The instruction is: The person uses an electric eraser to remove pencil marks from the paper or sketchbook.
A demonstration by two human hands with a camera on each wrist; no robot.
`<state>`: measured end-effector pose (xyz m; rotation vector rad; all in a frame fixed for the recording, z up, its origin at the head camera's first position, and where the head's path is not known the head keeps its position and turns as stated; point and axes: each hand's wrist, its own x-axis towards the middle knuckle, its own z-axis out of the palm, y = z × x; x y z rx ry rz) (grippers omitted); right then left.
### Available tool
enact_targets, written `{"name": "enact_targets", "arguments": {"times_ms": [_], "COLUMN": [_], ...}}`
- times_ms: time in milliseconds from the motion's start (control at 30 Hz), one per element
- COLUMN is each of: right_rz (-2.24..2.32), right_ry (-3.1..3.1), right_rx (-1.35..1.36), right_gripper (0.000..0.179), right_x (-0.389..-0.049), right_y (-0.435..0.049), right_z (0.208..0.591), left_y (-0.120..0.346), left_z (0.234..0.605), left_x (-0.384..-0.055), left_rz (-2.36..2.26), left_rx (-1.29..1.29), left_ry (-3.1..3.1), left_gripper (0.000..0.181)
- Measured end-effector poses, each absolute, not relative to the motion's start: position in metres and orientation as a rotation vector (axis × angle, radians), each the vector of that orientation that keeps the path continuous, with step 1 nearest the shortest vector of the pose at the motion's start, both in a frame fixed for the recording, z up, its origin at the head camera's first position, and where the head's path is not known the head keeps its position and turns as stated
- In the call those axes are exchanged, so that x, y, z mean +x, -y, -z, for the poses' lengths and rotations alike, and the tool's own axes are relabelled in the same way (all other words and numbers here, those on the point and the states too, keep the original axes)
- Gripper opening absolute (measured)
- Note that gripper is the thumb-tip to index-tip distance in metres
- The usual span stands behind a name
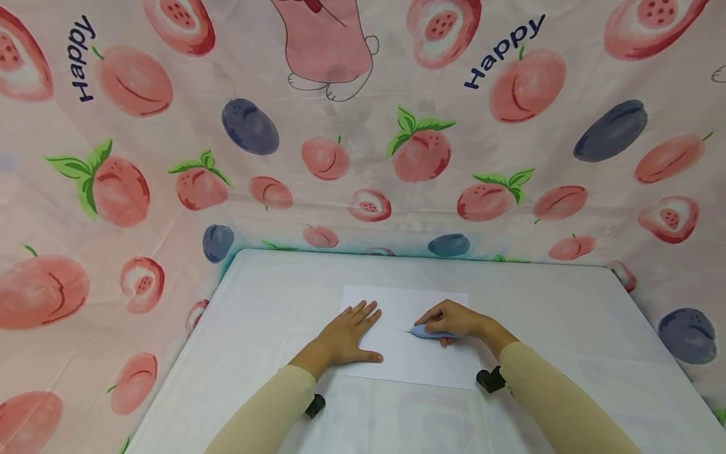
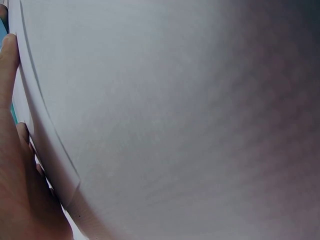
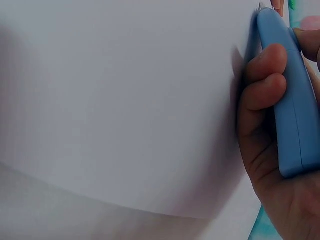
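A sheet of white paper (image 1: 414, 367) lies on the table. My left hand (image 1: 345, 338) rests flat on its left part, fingers spread and thumb pointing right. In the left wrist view the thumb side of the left hand (image 2: 22, 180) shows at the paper's edge. My right hand (image 1: 454, 318) grips a blue utility knife (image 1: 432, 332) over the right part of the sheet. Its slim metal tip points left, close to the paper's middle. In the right wrist view the fingers curl round the utility knife (image 3: 295, 110), and the thumb presses a button on its side.
The table (image 1: 272, 296) has a white cover. Behind it and at the sides hangs a pink cloth (image 1: 351, 120) printed with peaches and plums. Black wrist cameras sit below both wrists, near the beige sleeves (image 1: 266, 403).
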<state>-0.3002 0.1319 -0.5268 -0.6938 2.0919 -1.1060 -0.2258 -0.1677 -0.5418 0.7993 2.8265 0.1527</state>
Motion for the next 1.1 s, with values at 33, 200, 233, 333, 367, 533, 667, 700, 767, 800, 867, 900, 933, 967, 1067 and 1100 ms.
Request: {"name": "enact_targets", "arguments": {"times_ms": [33,200,233,333,367,533,667,700,767,800,867,900,933,967,1067,1100], "right_rz": [1.104,1.105,1.106,1.113,1.115,1.119,1.121,1.125,1.130,1.131,1.134,1.134,1.133,1.132,1.126,1.123], "right_ry": [-2.092,-2.092,-2.092,-2.089,-2.089,-2.097,-2.110,-2.109,-2.105,-2.104,-2.100,-2.099,-2.099,-2.097,-2.096,-2.095], "right_rx": [-0.695,-0.694,-0.693,-0.698,-0.698,-0.714,-0.709,-0.707,-0.705,-0.705,-0.705,-0.706,-0.707,-0.709,-0.715,-0.718], "right_gripper": [0.025,0.025,0.025,0.026,0.026,0.028,0.028,0.028,0.028,0.028,0.028,0.028,0.028,0.028,0.027,0.027], "right_x": [-0.3002,-0.3011,-0.3013,-0.3019,-0.3020,-0.3016,-0.3007,-0.3005,-0.3003,-0.3003,-0.3004,-0.3006,-0.3008,-0.3009,-0.3015,-0.3016], "right_y": [-0.1319,-0.1318,-0.1318,-0.1318,-0.1318,-0.1319,-0.1318,-0.1318,-0.1318,-0.1318,-0.1318,-0.1317,-0.1317,-0.1317,-0.1318,-0.1319], "right_z": [0.5268,0.5277,0.5277,0.5272,0.5268,0.5246,0.5230,0.5228,0.5227,0.5228,0.5234,0.5237,0.5240,0.5242,0.5248,0.5249], "left_y": [0.1677,0.1677,0.1677,0.1676,0.1676,0.1672,0.1670,0.1670,0.1668,0.1667,0.1665,0.1665,0.1665,0.1664,0.1664,0.1664], "left_z": [0.5422,0.5421,0.5418,0.5413,0.5412,0.5408,0.5407,0.5402,0.5399,0.5395,0.5390,0.5388,0.5385,0.5383,0.5376,0.5374], "left_x": [-0.2261,-0.2261,-0.2259,-0.2258,-0.2259,-0.2255,-0.2254,-0.2250,-0.2249,-0.2247,-0.2246,-0.2247,-0.2247,-0.2246,-0.2243,-0.2243], "left_rz": [-0.152,-0.142,-0.141,-0.138,-0.140,-0.144,-0.146,-0.145,-0.144,-0.145,-0.148,-0.149,-0.150,-0.146,-0.141,-0.138], "left_rx": [0.800,0.795,0.794,0.793,0.793,0.793,0.790,0.788,0.788,0.787,0.789,0.790,0.791,0.792,0.794,0.795], "left_ry": [-2.827,-2.827,-2.827,-2.826,-2.826,-2.826,-2.829,-2.829,-2.829,-2.829,-2.827,-2.826,-2.824,-2.824,-2.826,-2.827], "left_gripper": [0.100,0.100,0.100,0.100,0.100,0.100,0.101,0.101,0.101,0.100,0.100,0.100,0.100,0.100,0.100,0.100]}}
